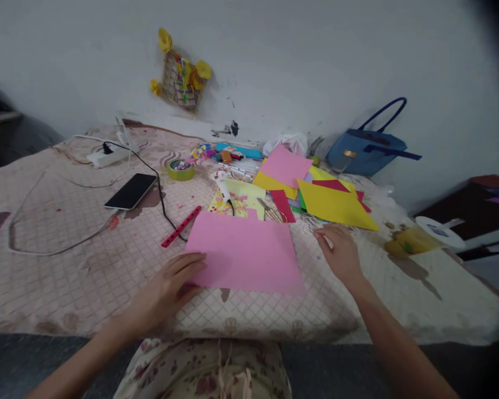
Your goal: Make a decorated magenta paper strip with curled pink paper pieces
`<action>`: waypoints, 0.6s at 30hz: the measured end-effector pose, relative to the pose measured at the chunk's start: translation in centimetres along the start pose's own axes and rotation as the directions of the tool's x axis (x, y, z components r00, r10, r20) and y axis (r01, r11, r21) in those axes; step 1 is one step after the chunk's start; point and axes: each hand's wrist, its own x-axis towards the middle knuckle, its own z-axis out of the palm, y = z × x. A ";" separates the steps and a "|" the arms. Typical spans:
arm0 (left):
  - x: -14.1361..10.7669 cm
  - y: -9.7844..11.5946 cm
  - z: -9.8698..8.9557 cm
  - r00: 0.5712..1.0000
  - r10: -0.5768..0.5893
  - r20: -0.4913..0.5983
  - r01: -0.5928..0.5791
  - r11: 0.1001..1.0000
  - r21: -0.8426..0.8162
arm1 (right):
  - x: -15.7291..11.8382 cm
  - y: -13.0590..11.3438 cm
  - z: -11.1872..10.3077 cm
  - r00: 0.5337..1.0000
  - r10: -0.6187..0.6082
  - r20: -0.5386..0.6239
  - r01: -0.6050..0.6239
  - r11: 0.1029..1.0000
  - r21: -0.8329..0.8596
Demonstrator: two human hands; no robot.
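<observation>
Floral-patterned clothing (203,374) fills the foreground as a person sits at the near edge of a cloth-covered counter (87,288), a pink sheet (243,252) lying flat near the middle of that edge. The left hand (178,280) rests on the sheet's left side, its fingers fairly close together; the right hand (339,249) hovers beyond the right side, thumb and forefinger held narrow. Whether they pinch anything small cannot be told.

Work on the pink sheet appears to be at an early stage: it is laid out, with no fold, drawn line or glued piece evident on its broad surface. Any shaping or attaching would remain to be done. Scissors (270,210) lie beyond its far edge, beside a red strip of paper (283,205), while a glue gun (222,185) rests farther back, neither in hand. A punched red strip (181,227) sits to the left. Yellow paper (336,204) overlaps other colored sheets toward the counter's far right.
</observation>
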 end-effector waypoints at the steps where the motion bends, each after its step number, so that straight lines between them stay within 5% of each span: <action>1: 0.1 -0.1 -0.1 1.000 0.007 -0.011 -0.007 1.000 0.014 | -0.3 -0.9 0.1 0.999 -0.019 0.040 0.017 0.999 0.050; 4: 1.2 -1.2 -0.8 0.991 -0.050 -0.123 0.059 0.996 0.069 | -1.1 -3.8 0.5 0.973 -0.115 0.202 0.073 0.976 0.204; 8: 3.6 -4.1 -1.8 0.945 -0.210 -0.251 0.265 0.941 0.210 | -2.0 -6.9 0.5 0.875 -0.285 0.391 0.178 0.941 0.287; 12: 5.4 -6.0 -1.9 0.918 -0.352 -0.185 0.394 0.871 0.295 | -3.2 -8.1 0.2 0.794 -0.352 0.496 0.239 0.931 0.277; 18: 5.6 -7.2 -2.7 0.892 -0.431 -0.134 0.451 0.836 0.313 | -5.0 -7.4 0.1 0.783 -0.329 0.528 0.220 0.940 0.260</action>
